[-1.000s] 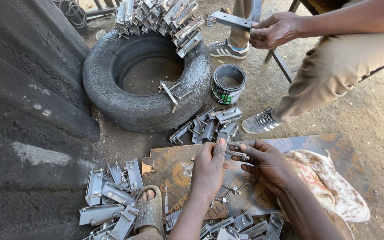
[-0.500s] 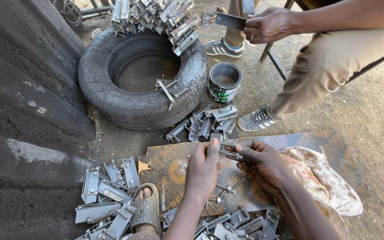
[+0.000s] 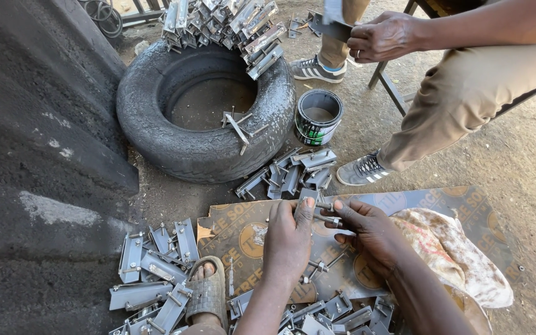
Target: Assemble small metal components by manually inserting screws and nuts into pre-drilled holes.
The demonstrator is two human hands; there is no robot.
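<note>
My left hand (image 3: 289,239) and my right hand (image 3: 371,231) meet over a brown cardboard sheet (image 3: 243,232) on the ground. Together they hold a small grey metal bracket (image 3: 310,195) with a bolt (image 3: 327,218) through it; the left fingers pinch the bracket, the right fingers grip the bolt end. More loose bolts (image 3: 317,267) lie on the cardboard under my hands. Grey brackets are heaped at the lower left (image 3: 150,270) and along the bottom edge (image 3: 336,310).
A worn black tyre (image 3: 200,105) lies ahead, with stacked brackets (image 3: 224,25) on its far rim and one piece (image 3: 238,127) on its near rim. A paint tin (image 3: 318,116) and another bracket pile (image 3: 293,172) sit beside it. A seated person (image 3: 466,93) holds a metal piece. My sandalled foot (image 3: 206,288) rests below.
My hands have stayed together on the bracket and bolt, with small finger shifts. The seated person's hand with the metal piece has moved slightly. The view has drifted a little.
</note>
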